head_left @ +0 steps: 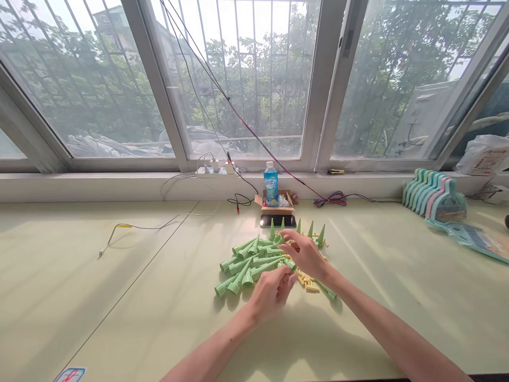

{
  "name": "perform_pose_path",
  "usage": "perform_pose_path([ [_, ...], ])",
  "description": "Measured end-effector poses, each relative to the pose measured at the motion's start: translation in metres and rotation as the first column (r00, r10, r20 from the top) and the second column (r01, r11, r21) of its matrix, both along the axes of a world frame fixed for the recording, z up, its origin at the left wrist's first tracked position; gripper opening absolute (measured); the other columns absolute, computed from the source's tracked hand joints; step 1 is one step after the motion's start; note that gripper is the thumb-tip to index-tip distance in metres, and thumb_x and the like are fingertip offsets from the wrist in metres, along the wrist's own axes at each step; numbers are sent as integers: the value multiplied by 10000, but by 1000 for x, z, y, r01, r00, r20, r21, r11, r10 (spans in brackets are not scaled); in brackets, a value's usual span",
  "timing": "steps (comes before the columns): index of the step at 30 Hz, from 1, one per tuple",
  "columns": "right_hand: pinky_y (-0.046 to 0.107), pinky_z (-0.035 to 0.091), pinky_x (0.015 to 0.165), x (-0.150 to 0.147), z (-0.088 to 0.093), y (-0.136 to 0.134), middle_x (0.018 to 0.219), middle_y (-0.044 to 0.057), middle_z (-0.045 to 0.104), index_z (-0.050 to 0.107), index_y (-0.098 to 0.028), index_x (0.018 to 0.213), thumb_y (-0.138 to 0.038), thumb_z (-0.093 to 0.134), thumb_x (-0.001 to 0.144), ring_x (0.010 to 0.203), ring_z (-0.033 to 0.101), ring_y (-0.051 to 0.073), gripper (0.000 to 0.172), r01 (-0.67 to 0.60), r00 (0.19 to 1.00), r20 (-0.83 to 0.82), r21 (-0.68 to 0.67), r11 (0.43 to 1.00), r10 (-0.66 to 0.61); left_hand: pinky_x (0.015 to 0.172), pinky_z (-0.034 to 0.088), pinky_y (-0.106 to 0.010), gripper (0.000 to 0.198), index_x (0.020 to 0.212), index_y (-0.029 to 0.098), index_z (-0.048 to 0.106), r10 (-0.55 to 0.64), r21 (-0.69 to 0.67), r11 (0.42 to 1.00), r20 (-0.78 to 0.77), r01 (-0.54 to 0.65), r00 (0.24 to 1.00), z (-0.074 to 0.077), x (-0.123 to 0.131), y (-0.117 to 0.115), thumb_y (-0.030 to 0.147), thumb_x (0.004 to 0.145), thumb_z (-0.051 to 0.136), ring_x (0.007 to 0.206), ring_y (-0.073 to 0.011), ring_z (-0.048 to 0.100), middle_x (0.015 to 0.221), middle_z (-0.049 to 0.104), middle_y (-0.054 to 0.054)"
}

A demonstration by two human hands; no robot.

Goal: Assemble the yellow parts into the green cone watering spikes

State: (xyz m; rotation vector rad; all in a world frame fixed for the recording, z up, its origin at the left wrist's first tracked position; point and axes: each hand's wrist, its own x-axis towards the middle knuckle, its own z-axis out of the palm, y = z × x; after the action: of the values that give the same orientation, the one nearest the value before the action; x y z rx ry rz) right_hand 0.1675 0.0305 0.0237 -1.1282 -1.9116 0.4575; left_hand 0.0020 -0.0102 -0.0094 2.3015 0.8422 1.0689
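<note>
My left hand [273, 291] is closed, its fingers curled at the near edge of a pile of light green plastic cones [242, 260]. A green cone [290, 264] with a ribbed, wider end shows at its fingertips. Above and to the right, my right hand [305, 253] reaches over the pile, thumb and index finger apart. Close to those fingertips is another green cone [278, 240], its round open end showing. Small yellow plastic pieces [310, 284] lie beside and partly under my right hand. Behind it, several green cones [321, 236] stand upright in a row, points up.
A black phone [277, 220] lies behind the cones, before a small cardboard box [278, 210] and a blue-liquid bottle [271, 185]. Coiled wires [334, 199] rest near the windowsill. Pastel dustpan-like items [433, 195] stand at right. A thin cable [147, 228] crosses the left side.
</note>
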Motion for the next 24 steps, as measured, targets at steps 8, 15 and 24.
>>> perform_pose_path([
  [8,269,469,548,12,-27,-25,769,36,674,674,-210,1138,-486,527,947,496,502,127,367,31,994,-103,30,999,-28,415,335,-168,196,1122,220,435,193,-184,970,186,-159,963,5,-3,4,373,1003,400,493,-72,492,819,558,14],
  [15,250,418,526,3,-32,-31,620,-3,599,660,-202,1085,-509,481,966,489,472,129,375,-28,993,-114,14,1000,30,432,376,-183,243,1059,193,528,124,-151,984,166,-99,978,11,-7,5,382,1008,384,522,-91,497,726,536,6],
  [24,223,299,481,2,-28,-34,541,-55,444,630,-175,933,-480,409,1009,472,329,97,385,-74,992,-96,58,996,79,449,413,-200,241,1081,208,502,71,-316,949,177,-12,982,14,-10,4,415,994,416,487,-102,506,619,517,46],
])
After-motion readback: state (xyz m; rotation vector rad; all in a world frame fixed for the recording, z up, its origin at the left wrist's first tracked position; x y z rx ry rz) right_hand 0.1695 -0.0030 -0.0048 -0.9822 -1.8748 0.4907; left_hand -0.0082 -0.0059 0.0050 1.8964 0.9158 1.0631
